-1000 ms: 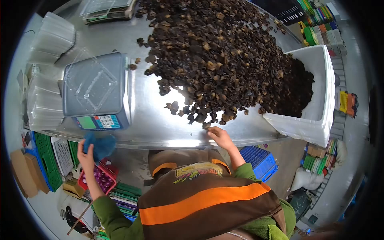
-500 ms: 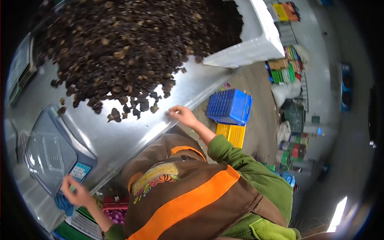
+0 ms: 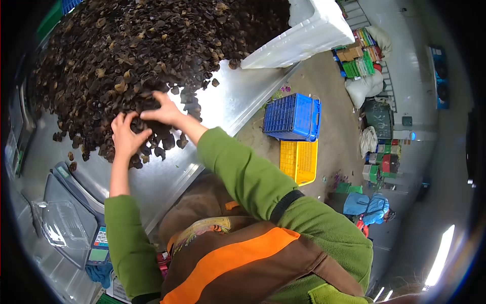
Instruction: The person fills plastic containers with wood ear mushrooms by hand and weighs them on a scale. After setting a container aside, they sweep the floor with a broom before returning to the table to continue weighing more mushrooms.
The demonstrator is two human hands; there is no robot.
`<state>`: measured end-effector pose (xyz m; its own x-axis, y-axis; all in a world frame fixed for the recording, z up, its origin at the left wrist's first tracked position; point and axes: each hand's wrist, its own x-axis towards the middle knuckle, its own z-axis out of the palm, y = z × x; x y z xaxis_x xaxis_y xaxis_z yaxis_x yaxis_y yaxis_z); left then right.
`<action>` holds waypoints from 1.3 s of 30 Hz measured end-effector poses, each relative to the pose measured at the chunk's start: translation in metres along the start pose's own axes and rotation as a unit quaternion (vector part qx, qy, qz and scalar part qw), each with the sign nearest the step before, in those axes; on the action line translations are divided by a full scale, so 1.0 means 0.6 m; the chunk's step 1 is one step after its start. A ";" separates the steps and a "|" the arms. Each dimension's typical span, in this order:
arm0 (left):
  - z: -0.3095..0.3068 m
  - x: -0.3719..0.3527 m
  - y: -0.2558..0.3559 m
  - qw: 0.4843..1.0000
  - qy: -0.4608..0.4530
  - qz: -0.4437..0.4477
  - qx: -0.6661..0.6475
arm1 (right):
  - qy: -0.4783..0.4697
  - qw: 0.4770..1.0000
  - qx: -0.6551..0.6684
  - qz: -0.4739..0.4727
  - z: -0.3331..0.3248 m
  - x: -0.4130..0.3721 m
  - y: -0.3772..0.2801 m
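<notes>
My left hand [image 3: 126, 134] and right hand [image 3: 164, 111] are half-open, palms down. The fingers curl into the near edge of the fungus pile [image 3: 152, 45], facing each other to corral loose pieces. The fungus is dark, wrinkled and matte, and fills the upper left. It lies heaped between a white foam box [image 3: 314, 35] and the slick steel table [image 3: 228, 101].

Produce packing warehouse, steel table [image 3: 238, 101] heaped with dried fungus [image 3: 131, 55], weighing scale [image 3: 76, 213], stacked crates [image 3: 293, 119]

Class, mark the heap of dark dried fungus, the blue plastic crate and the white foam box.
Heap of dark dried fungus [image 3: 152, 45], head view, middle.
Blue plastic crate [image 3: 292, 117], head view, slatted top.
White foam box [image 3: 309, 35], head view, side wall.
</notes>
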<state>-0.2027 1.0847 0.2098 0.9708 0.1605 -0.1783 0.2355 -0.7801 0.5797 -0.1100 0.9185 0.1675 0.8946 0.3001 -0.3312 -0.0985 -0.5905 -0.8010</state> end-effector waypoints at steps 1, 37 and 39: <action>-0.006 -0.020 0.006 0.999 -0.012 0.032 0.006 | -0.027 1.000 0.010 -0.010 0.028 -0.015 0.015; 0.000 -0.256 -0.097 0.966 0.240 0.054 -0.077 | 0.005 0.967 -0.233 -0.104 0.051 -0.316 0.117; -0.003 -0.266 -0.107 0.967 0.234 0.054 -0.086 | 0.024 0.963 -0.244 -0.110 0.051 -0.319 0.115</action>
<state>-0.3727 1.1106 0.2025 0.8950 0.3710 0.2476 0.0963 -0.7026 0.7050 -0.3014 0.8431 0.1606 0.8904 0.4304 -0.1479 0.3019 -0.8018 -0.5158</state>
